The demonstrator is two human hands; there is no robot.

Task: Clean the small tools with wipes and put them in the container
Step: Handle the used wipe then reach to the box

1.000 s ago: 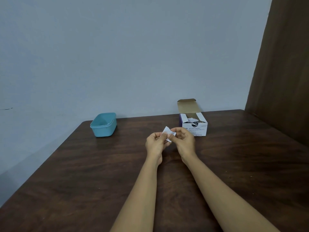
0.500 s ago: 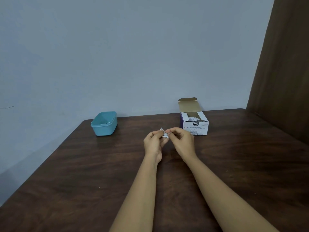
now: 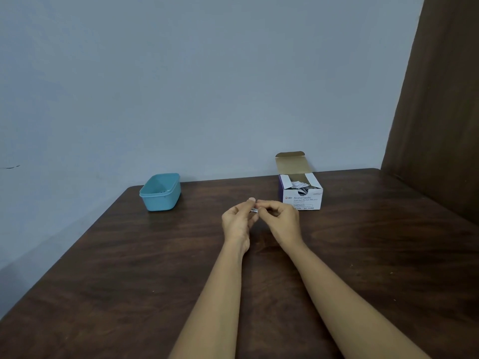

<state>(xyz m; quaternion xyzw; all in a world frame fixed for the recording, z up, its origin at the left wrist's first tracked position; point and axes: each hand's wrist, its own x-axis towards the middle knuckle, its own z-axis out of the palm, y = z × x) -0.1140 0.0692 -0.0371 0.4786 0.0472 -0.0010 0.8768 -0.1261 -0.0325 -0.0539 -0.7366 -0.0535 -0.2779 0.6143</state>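
Note:
My left hand (image 3: 237, 222) and my right hand (image 3: 281, 220) meet above the middle of the dark wooden table (image 3: 129, 268). Both pinch a small white wipe packet (image 3: 254, 210), of which only a thin edge shows between the fingertips. An open box of alcohol swabs (image 3: 302, 195) stands just behind my right hand, its lid flap up and packets visible inside. A light blue plastic container (image 3: 160, 191) sits at the table's far left. No small tools are clear in view.
A pale blue wall runs behind the table's far edge. A dark brown panel (image 3: 438, 99) rises at the right, along the table's right side. The table's left edge slants toward the lower left.
The packet stood up white and plain between my fingers a second ago; now it is nearly hidden, edge-on, with my fingertips closed tighter around it. The view shifted slightly.

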